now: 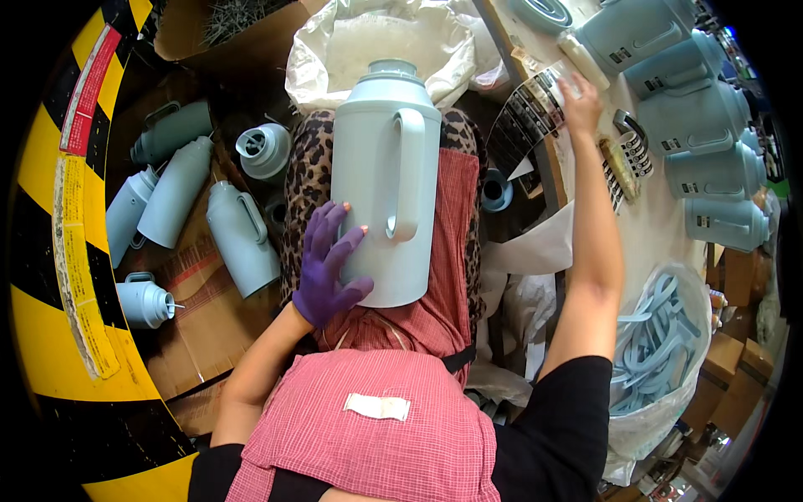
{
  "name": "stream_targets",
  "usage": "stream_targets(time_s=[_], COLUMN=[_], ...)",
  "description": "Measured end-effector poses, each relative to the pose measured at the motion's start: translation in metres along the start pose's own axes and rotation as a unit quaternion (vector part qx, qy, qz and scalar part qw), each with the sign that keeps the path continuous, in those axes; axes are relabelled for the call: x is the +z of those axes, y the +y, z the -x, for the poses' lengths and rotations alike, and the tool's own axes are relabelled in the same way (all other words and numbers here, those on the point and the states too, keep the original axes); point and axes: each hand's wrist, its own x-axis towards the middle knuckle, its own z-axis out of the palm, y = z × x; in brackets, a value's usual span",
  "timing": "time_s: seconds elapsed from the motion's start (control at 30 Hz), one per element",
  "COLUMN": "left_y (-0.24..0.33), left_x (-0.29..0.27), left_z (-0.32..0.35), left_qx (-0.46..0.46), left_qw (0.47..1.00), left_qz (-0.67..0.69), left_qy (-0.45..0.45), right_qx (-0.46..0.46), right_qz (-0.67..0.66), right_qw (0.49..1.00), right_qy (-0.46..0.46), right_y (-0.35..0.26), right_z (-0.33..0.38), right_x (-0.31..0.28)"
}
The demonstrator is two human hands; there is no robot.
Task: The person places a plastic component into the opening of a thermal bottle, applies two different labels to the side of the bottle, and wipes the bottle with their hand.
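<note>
A light-blue vacuum flask casing (368, 184) with a side handle lies across my lap, its neck pointing away from me. My left hand (328, 268), in a purple glove with bare fingertips, rests on the casing's lower left side with fingers spread. My bare right hand (581, 105) reaches out to the bench at the upper right. Its fingers are closed at the edge of a dark sheet of labels (523, 121), which hangs partly over the bench edge. Whether a single label is between the fingertips is too small to tell.
Several labelled casings (694, 117) line the bench's right side. Blue handle strips (657, 343) fill a plastic bag at the lower right. More casings (176, 192) lie on cardboard at left, beside a yellow-black striped edge (109, 427). A white bag (309, 67) stands ahead.
</note>
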Motion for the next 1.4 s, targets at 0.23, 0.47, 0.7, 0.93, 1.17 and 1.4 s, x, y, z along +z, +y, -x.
stream_targets(time_s=[0.23,0.47,0.7,0.93,1.17,1.4], left_y=[0.006,0.002,0.018,0.017,0.018,0.007], left_x=[0.008,0.002,0.009,0.008,0.013,0.017], left_z=[0.015,0.005,0.013,0.012,0.020,0.025], left_qx=[-0.028,-0.011,0.049,0.066,0.072,0.085], left_qw=[0.999,1.000,0.997,0.996,0.992,0.992], left_qz=[-0.005,-0.014,-0.060,-0.059,-0.099,-0.095], left_qy=[0.022,0.011,-0.007,-0.004,-0.020,-0.020], right_qx=[0.027,-0.025,0.092,0.200,0.222,-0.031], right_qz=[-0.051,-0.260,-0.471,-0.503,-0.479,-0.295], right_qw=[0.998,0.965,0.781,0.677,0.690,0.872], right_qy=[0.003,0.001,-0.400,-0.499,-0.496,-0.390], right_y=[-0.004,-0.042,-0.136,-0.159,-0.168,-0.152], right_z=[0.009,0.042,0.216,0.286,0.299,0.302], right_x=[0.022,-0.029,-0.154,-0.134,-0.124,-0.097])
